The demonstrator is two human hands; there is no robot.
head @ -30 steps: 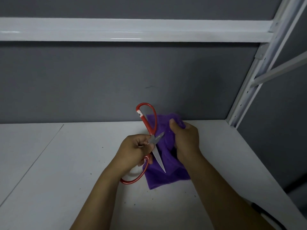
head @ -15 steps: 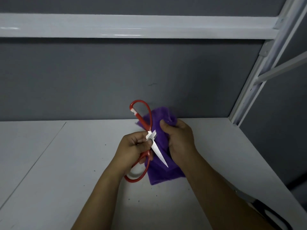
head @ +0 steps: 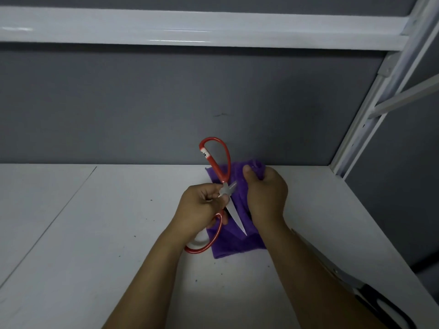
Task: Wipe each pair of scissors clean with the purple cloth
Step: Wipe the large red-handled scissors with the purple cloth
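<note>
My left hand (head: 199, 207) grips the red-handled scissors (head: 217, 167) near the pivot. The scissors are spread wide open, one red loop pointing up toward the wall, the other loop low by my wrist. One steel blade points down toward me across the purple cloth (head: 238, 243). The other blade runs into the cloth, hidden by my right hand (head: 266, 198), which holds a bunched fold of it. The cloth's lower part hangs down to the white table (head: 118, 245).
A second pair of scissors (head: 370, 295) with black handles and steel blades lies at the table's right edge, partly behind my right forearm. A grey wall stands close behind. A white shelf beam (head: 190, 27) runs overhead, with a white upright post (head: 370, 110) at the right.
Both hands shifted slightly with the scissors and cloth. The red upper loop tilted a little, and my right hand slid along the cloth-covered blade.
</note>
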